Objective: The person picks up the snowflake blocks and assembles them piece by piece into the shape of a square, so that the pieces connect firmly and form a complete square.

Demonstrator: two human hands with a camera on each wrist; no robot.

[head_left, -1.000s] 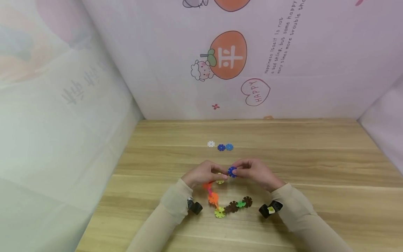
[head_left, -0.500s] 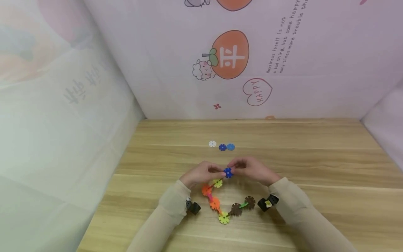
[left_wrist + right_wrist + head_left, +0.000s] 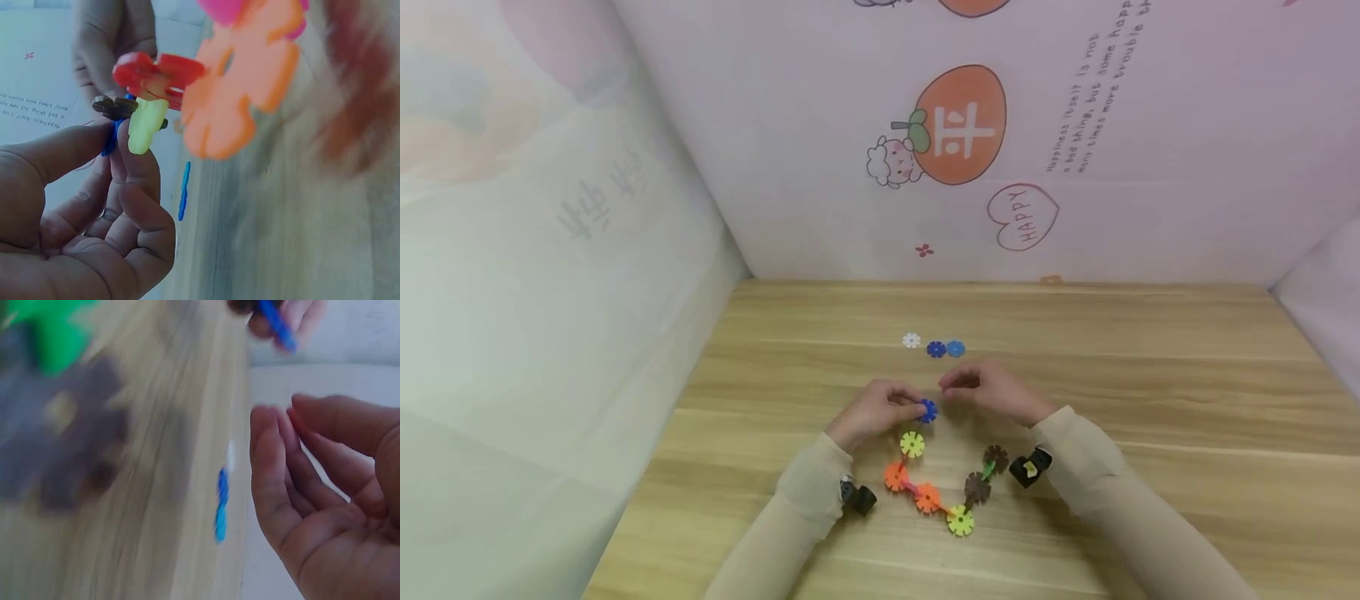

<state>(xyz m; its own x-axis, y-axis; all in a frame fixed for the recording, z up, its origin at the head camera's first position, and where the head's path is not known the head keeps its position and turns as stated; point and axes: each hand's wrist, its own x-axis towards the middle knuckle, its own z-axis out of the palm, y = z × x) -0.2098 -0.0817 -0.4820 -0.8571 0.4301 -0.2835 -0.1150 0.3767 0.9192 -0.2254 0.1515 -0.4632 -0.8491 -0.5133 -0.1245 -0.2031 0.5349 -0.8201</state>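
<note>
My left hand [image 3: 874, 414] pinches a blue snowflake disc [image 3: 929, 411] between thumb and fingers. From that disc hangs a curved chain of slotted plastic discs: a yellow disc [image 3: 912, 444], orange ones [image 3: 927, 498], a second yellow disc [image 3: 960, 520], then brown discs [image 3: 977, 488] with a green disc [image 3: 988, 470] between them. Close up in the left wrist view are a red disc [image 3: 159, 72] and a small brown disc [image 3: 112, 107] by the yellow one. To the right of the blue disc, my right hand [image 3: 997, 395] has loosely bent fingers and holds nothing.
Farther back on the wooden table [image 3: 1112, 367] lie a white disc [image 3: 912, 340], a dark blue disc [image 3: 936, 349] and a light blue disc [image 3: 955, 348]. Printed cloth walls [image 3: 820, 192] stand behind and at both sides.
My right hand has let go of the blue disc and drawn away from it. The left hand now holds that disc, shifted slightly left, and the chain has swung, its brown end rising.
</note>
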